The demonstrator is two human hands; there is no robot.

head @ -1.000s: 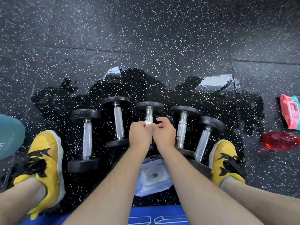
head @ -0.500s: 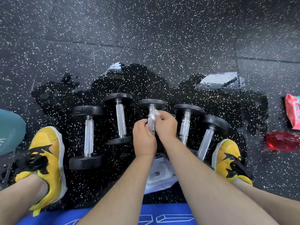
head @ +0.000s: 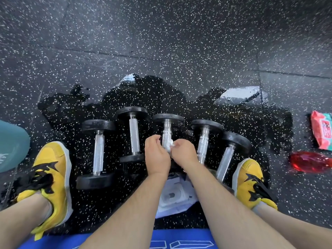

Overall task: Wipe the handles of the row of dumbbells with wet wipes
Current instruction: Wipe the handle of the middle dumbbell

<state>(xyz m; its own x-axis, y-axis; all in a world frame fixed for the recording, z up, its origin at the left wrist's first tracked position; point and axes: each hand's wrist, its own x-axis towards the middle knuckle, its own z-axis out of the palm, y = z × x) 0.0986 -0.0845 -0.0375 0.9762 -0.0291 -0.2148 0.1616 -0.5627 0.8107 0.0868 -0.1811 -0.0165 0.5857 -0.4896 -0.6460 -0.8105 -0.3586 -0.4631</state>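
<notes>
White wet wipe (head: 169,147), in the pinching grip of left hand (head: 157,155) and right hand (head: 183,152), has slid down the middle black dumbbell's chrome handle (head: 166,130), seemingly nearly done.

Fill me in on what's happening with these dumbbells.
A person leans over a row of dumbbells lying on the speckled floor. The left hand and right hand together hold a white wet wipe against the handle of the middle dumbbell. Nothing touches the other four handles. A pack of wipes lies on the floor off to the right.
</notes>
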